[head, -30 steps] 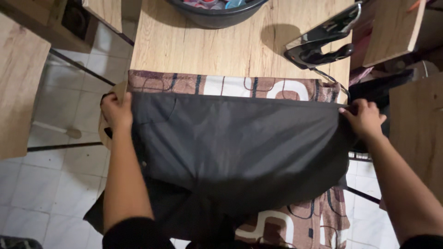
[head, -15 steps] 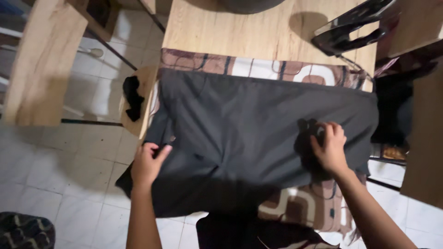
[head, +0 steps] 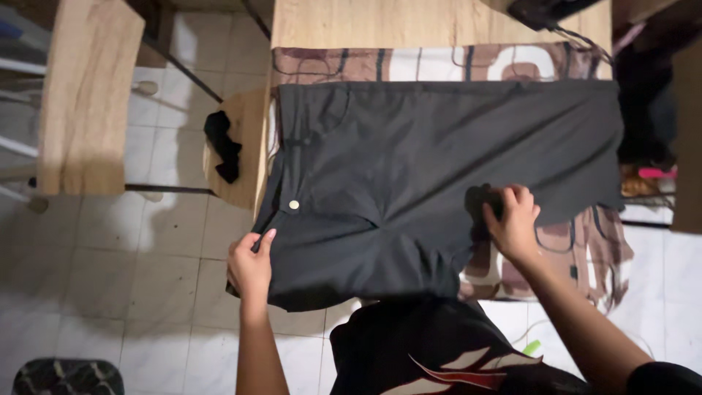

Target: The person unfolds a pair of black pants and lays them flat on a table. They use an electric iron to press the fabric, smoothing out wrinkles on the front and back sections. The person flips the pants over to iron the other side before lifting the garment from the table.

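Head view, looking down. Nearest the viewer, the left hand pinches the lower left edge of the dark grey trousers, fingers closed on the cloth where it hangs off the counter. The right hand is closed on a gathered fold at the trousers' lower middle. The trousers lie spread flat over a brown patterned cloth covering the counter, the waistband button showing pale at left. Risk: much of the near edge overhangs, so a loosened grip would probably let the garment slide towards the tiled floor. Further off, a small black item rests on a wooden stool (just left of the counter), and a black cord trails at the far right corner, close enough to snag the cloth.
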